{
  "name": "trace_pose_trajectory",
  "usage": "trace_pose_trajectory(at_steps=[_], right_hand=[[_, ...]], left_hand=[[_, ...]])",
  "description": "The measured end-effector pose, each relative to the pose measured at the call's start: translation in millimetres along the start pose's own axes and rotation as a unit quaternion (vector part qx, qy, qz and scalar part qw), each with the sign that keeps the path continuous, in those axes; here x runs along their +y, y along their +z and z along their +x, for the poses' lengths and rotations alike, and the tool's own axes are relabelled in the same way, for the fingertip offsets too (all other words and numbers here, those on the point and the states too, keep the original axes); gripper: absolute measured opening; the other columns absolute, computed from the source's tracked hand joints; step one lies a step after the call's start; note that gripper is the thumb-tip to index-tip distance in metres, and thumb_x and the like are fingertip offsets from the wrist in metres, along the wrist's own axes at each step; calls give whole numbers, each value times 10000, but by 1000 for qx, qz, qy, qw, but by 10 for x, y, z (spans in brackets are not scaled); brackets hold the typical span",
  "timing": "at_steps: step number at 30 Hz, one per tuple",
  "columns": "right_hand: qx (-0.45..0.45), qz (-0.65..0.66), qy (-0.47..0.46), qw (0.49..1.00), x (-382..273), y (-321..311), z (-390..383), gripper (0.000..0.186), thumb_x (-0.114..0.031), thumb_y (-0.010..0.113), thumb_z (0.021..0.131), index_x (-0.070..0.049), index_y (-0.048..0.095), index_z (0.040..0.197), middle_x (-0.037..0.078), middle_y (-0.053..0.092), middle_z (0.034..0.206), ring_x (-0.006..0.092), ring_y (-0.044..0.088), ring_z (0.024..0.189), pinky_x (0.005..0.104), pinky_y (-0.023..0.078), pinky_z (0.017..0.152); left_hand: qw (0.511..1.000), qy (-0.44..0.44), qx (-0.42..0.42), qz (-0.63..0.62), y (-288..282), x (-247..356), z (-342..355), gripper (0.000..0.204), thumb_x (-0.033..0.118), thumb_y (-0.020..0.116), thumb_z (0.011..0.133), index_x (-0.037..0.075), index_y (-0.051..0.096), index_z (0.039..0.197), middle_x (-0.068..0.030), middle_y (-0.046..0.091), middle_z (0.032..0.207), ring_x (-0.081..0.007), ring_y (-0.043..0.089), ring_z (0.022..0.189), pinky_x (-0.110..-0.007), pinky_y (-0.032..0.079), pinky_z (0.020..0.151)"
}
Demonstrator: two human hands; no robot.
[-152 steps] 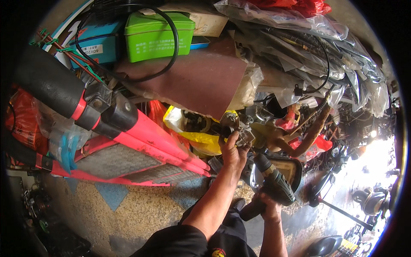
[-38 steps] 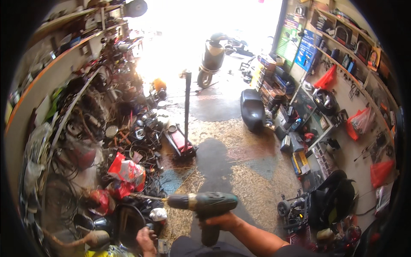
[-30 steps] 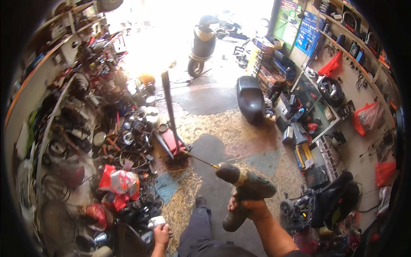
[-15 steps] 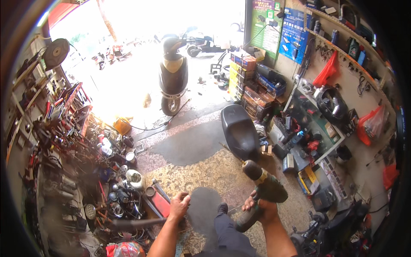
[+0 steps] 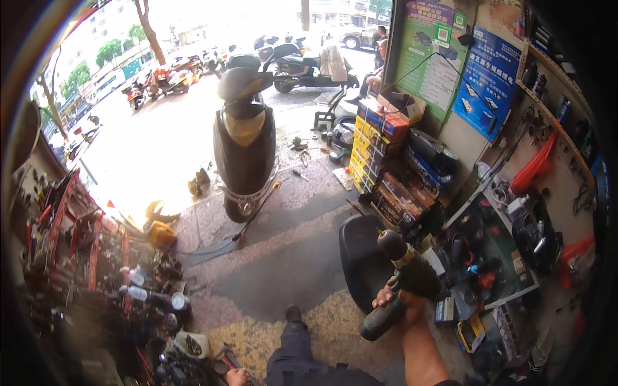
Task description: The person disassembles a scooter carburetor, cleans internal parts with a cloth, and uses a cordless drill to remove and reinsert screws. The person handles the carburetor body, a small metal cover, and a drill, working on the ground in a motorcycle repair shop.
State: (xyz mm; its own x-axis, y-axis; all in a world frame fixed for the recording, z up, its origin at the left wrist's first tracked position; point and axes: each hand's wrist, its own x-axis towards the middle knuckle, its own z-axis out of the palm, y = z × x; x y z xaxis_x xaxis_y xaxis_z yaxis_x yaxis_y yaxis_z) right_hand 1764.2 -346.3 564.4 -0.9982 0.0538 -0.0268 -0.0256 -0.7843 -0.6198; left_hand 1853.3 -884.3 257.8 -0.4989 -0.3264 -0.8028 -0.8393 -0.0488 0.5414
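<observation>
A dark green cordless drill (image 5: pixel 417 275) is in my right hand (image 5: pixel 409 305), whose fingers are wrapped round its grip. Its chuck points up and away from me. Behind the drill, a black scooter seat or shell (image 5: pixel 356 260) rests on the floor, partly covered by the drill and hand. At the lower edge, my left hand (image 5: pixel 237 377) shows only in part; its fingers look curled in, with no object visible in them. Ahead, a dark scooter (image 5: pixel 244 145) with a tan front panel stands in the doorway.
Tools and parts crowd a rack (image 5: pixel 71 238) on the left. Stacked battery boxes (image 5: pixel 370 151) stand by the right doorpost. A glass display case (image 5: pixel 496 257) lines the right side. A cable (image 5: pixel 206 248) crosses the floor near the scooter. Parked motorbikes (image 5: pixel 161 80) stand outside.
My view has risen toward the doorway and the scooter looks nearer. My left hand has dropped to the lower edge. The drill stays in my right hand; one foot shows further ahead.
</observation>
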Motion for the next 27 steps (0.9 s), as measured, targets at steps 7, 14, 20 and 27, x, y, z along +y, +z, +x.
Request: trace_pose_trajectory(at_steps=[7,14,20,27], right_hand=[[48,13,-11,999,-319,164,2288,461,-209,786,815,-86,610,1223,76,623,868,271,624,878,488,490,910],[34,22,-45,998,-666,-301,4524,450,-231,807,826,-81,626,1210,73,631,868,270,638,884,487,509,894],[48,22,-9,999,-1072,-657,6330,460,-248,795,806,-90,615,1199,64,612,847,264,630,858,491,512,884],[78,31,-3,996,-1615,-1043,8206,517,-217,816,798,-44,562,1214,101,608,849,279,631,854,484,517,898]], left_hand=[[986,152,-64,14,1409,3572,1077,171,149,627,939,-1,655,1015,-55,618,759,-162,609,570,-313,490,467],[945,305,-95,63,2646,6598,1555,288,176,640,952,-15,667,1167,-96,683,891,-164,652,654,-294,536,567],[990,126,-16,60,3078,6944,1879,202,142,625,950,-29,654,1052,-78,636,767,-157,592,545,-297,486,457],[994,31,-86,51,4223,7687,2384,183,138,631,931,-16,656,1027,-38,584,731,-141,587,569,-279,461,470]])
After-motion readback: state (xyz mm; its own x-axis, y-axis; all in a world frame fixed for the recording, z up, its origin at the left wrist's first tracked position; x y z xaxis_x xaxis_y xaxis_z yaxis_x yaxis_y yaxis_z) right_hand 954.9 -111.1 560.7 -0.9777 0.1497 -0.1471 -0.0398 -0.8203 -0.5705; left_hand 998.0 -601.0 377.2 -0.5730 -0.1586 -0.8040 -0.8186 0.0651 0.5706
